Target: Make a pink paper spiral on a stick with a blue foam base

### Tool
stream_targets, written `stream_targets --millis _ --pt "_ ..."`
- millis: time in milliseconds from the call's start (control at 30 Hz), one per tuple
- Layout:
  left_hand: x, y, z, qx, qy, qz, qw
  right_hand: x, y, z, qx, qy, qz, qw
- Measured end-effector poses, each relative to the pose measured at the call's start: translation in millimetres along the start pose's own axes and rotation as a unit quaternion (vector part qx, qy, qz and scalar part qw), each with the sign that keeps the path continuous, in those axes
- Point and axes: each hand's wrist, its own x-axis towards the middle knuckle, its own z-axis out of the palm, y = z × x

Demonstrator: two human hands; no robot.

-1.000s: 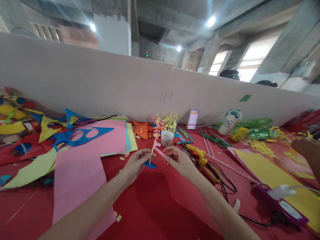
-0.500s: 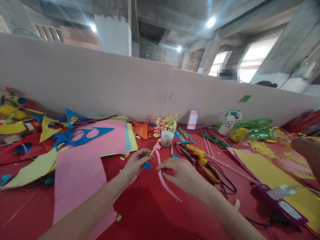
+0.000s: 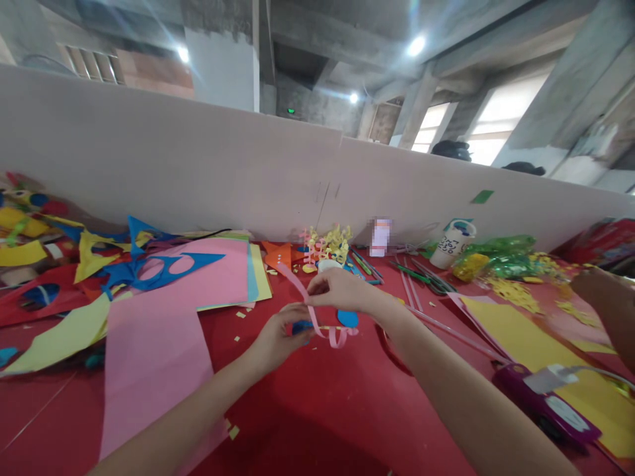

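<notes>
My left hand (image 3: 280,337) pinches a thin stick with a blue paper piece (image 3: 300,326) just above the red table (image 3: 307,410). My right hand (image 3: 342,291) is raised over it, its fingers closed on a long pink paper strip (image 3: 317,317). The strip runs from the upper left, under my right hand, and curls into a loop near the stick. A second blue paper piece (image 3: 348,318) lies just right of the loop. A small white cup (image 3: 327,264) stands behind my right hand, partly hidden.
Large pink sheets (image 3: 163,317) and cut coloured scraps (image 3: 99,264) cover the left. A yellow sheet (image 3: 536,337), a purple device (image 3: 546,403), straws and a white printed cup (image 3: 449,244) lie right. Another person's hand (image 3: 602,297) shows at the right edge. A white partition (image 3: 198,172) closes the back.
My right hand has risen from the table and moved back over the stick, carrying the pink strip up and around it. My left hand has stayed almost still.
</notes>
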Motion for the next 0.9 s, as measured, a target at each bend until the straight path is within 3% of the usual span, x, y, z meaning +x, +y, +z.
stream_targets --millis 167,333,633,800,900 --pt "2 1 -1.9 -0.065 0.007 -0.059 0.996 7 36 5 0.177 0.031 0.089 0.980" --pt "2 2 -1.8 -0.144 0.037 -0.109 0.983 0 51 20 0.287 0.075 0.079 0.952" --pt "4 -2 -2.0 -0.274 0.126 -0.160 0.940 -18 51 25 0.226 0.036 0.025 0.973" --pt "4 0 -4.1 -0.302 0.119 -0.167 0.931 -21 46 29 0.093 0.146 -0.008 0.985" --pt "4 3 -4.0 -0.324 0.118 -0.176 0.922 -20 43 34 0.083 0.189 -0.035 0.978"
